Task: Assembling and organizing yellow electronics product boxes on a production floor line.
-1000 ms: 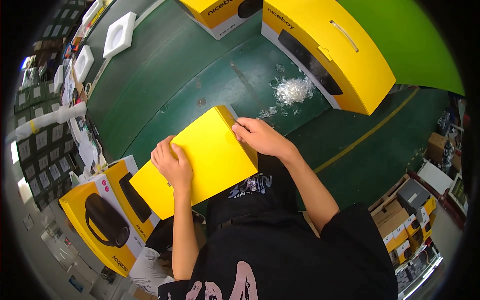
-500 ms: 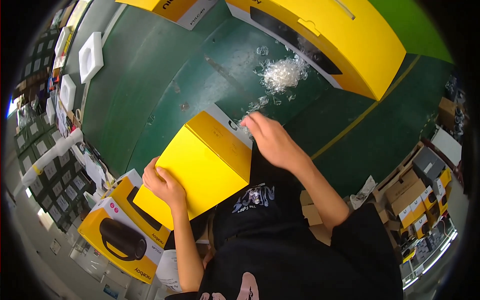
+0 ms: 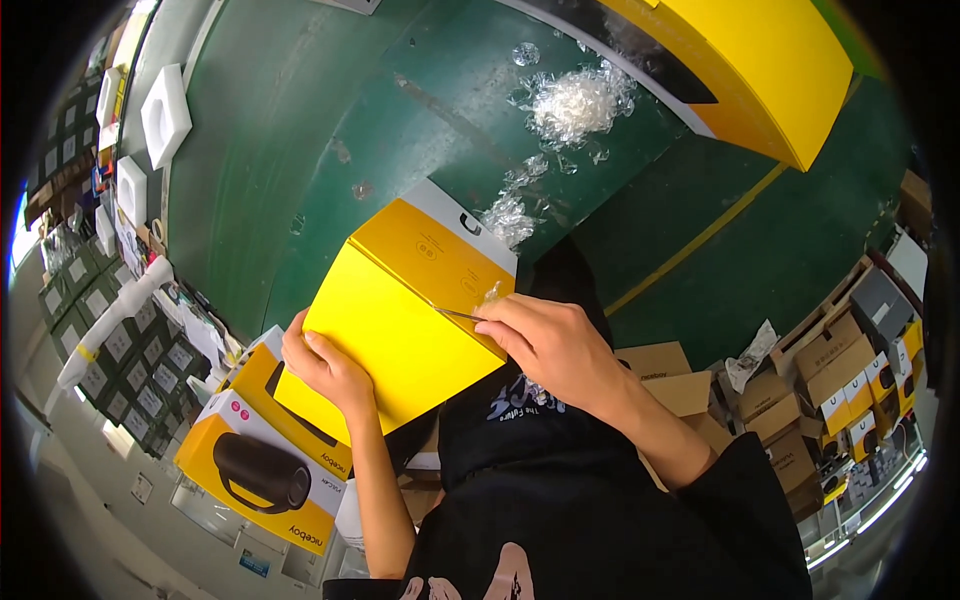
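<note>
Yellow box (image 3: 400, 320) tilted, long axis lower-left to upper-right.

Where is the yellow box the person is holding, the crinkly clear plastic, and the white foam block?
Yellow box (image 3: 395, 325), head view, its big plain face.
Clear plastic (image 3: 578, 103), head view, middle of the heap.
White foam block (image 3: 165, 115), head view, its hollow centre.

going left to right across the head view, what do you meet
white foam inserts → yellow carton picturing a black speaker → left hand → plain yellow box → right hand pinching a thin blade on that box → stacked small cartons
</note>
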Tool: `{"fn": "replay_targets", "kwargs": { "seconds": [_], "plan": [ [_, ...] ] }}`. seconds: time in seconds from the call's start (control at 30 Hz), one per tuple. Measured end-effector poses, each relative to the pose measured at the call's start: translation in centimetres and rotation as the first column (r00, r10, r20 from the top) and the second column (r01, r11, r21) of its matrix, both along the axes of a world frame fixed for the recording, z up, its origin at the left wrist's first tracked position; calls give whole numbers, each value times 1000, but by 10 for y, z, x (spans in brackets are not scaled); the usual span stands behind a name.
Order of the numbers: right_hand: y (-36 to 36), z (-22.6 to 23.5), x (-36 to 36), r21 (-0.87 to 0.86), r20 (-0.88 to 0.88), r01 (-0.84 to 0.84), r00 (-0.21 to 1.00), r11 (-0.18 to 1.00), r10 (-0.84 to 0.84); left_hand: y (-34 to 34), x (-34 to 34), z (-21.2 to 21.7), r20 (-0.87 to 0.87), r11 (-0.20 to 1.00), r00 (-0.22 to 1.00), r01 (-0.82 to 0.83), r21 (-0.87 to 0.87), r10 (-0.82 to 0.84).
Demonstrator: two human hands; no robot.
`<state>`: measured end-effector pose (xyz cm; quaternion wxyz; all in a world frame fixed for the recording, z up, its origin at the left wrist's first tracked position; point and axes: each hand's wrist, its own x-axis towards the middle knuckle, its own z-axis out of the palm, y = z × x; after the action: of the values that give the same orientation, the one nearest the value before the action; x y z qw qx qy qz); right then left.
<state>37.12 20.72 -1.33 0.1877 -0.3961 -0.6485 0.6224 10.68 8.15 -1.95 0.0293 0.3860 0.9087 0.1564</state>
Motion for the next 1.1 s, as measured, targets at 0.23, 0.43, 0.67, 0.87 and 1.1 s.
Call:
{"fn": "replay_targets", "kwargs": {
  "seconds": [0.23,0.43,0.67,0.87,1.1],
  "plan": [
    [-7,0,-7,21,29,24,999,1000,-24,-1,0,-1,0,1000,1000,5,11,-5],
    [-8,4,-8,54,52,8,999,998,-11,-2,-1,-1,-4,1000,1000,8,7,-8],
    [-26,3,-14,74,16,129,991,989,-131,1,1,-1,3,1000,1000,-8,5,8],
    [-27,9,-22,39,-107,263,960,964,-258,0,-3,2,-14,1000,1000,-13,18,14],
    [23,17,-37,-207,146,256,962,944,-229,3,10,13,13,994,995,99,52,-100]
  ]
}}
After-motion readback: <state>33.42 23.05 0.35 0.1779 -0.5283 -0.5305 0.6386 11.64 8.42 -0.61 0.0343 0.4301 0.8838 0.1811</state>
